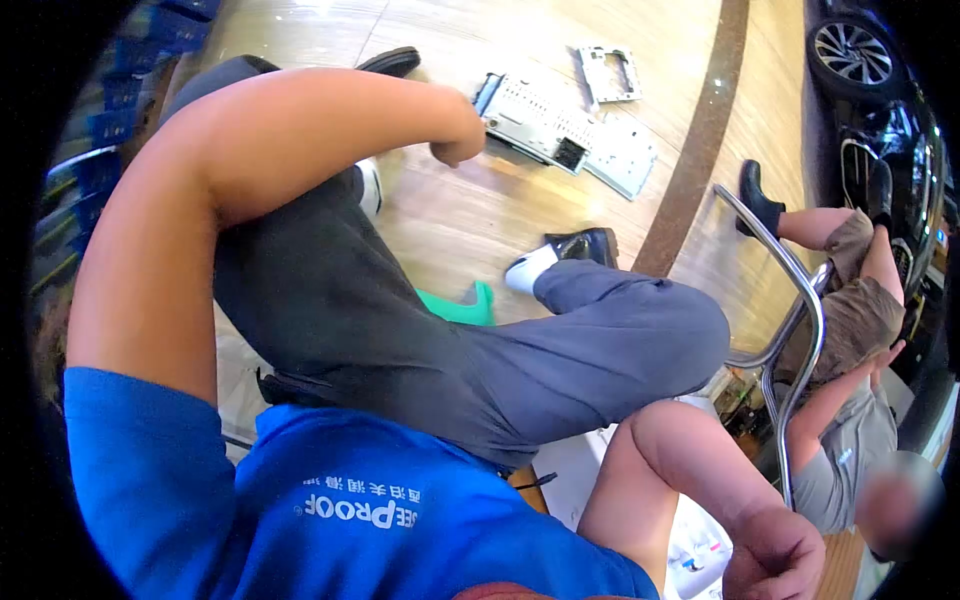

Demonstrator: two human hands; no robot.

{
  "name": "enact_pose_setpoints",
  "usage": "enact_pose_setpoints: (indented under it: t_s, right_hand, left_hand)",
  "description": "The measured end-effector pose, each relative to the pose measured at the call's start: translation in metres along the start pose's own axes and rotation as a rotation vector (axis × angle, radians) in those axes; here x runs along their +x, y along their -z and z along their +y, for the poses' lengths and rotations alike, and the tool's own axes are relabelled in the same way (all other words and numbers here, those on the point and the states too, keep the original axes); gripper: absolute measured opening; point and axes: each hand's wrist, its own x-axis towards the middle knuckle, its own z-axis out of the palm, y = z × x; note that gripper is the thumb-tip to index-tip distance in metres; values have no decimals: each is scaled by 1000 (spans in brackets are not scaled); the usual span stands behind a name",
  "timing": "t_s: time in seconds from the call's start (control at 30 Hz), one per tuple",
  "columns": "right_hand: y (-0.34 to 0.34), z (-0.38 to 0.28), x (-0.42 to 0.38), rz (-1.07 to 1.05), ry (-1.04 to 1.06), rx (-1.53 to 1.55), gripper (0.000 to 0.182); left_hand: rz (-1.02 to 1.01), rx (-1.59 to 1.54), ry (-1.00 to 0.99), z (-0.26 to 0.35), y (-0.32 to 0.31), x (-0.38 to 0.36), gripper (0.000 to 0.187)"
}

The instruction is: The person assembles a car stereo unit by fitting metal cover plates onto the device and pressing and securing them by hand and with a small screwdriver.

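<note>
The metal unit (535, 122) is seen on the floor (430, 235) just right of the nearer left hand (462, 128), its long axis slanted from far left to near right; the left fingers' opening and hold cannot be told. The right hand (775, 555) is kept curled, well apart, any contents hidden.

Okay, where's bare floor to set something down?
Bare floor lies between the slotted unit and the black shoe below it; another patch is above the unit, left of the white frame. It's crowded where the unit meets the flat panel, and at right around the chrome bars and another person's legs.
</note>
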Motion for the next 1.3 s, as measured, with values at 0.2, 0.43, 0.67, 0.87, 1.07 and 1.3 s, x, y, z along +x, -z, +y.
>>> enact_pose_setpoints:
  t_s: [0.2,0.43,0.67,0.87,1.07,1.3]
  right_hand:
    - [-18,-2,4,-71,124,-6,26]
    - [-17,2,1,-68,84,-19,24]
    - [-17,5,0,-70,56,-32,23]
    - [-14,6,0,-72,31,-37,21]
    - [-13,6,-2,-74,21,-53,20]
    - [-11,9,-2,-77,17,-26,19]
  left_hand:
    - [21,-16,-57,-4,-1,1,47]
    - [142,-29,-5,-4,-8,-3,38]
    - [4,-38,-7,-5,2,-5,56]
    - [44,-22,-19,-5,2,-10,51]
    - [7,-51,0,-6,2,-4,48]
    - [18,-54,-8,-5,3,-10,47]
